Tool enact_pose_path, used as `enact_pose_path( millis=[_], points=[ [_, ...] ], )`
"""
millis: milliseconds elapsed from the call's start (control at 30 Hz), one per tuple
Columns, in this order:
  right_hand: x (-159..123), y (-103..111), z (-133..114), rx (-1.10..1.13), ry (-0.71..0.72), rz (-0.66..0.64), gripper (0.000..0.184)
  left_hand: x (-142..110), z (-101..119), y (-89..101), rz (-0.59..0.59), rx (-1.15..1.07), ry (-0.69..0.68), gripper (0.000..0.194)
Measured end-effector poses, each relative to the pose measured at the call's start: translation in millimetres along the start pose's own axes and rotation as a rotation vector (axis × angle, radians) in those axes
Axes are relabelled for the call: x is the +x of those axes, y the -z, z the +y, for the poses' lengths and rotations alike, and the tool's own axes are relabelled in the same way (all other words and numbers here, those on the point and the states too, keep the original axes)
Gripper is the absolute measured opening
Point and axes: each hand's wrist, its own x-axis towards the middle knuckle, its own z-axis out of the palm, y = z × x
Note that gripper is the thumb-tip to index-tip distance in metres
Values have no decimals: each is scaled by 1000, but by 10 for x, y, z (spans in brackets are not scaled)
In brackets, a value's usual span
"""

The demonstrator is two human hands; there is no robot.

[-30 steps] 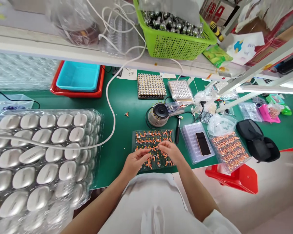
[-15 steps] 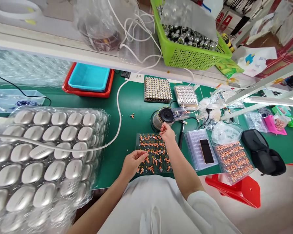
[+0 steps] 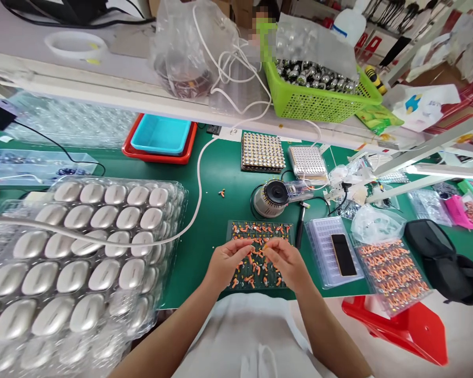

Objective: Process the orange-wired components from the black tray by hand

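We see our left hand and right hand close together above the tray of orange parts on the green surface, the fingers of each narrowed almost to a pinch, though we cannot tell what they hold.

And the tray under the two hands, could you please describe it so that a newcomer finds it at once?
On the green workbench, find the round black-topped device. Nearer the camera, the tray of orange parts lies below the left hand and right hand. Unlike the similar tray farther right, it has hands over it.
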Motion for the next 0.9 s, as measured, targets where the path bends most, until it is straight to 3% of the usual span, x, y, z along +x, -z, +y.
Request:
enact_pose_path(
  millis=[133, 333, 900],
  points=[
    [-243, 58, -141, -231, 97, -46, 14, -75, 37, -157, -77, -4, -18, 27],
    [-310, 90, -242, -439, 147, -36, 8, -162, -11, -320, -81, 150, -79, 20],
    [-314, 103, -224, -540, 135, 14, 8, -264, 16, -364, -45, 250, -180, 17]
  ],
)
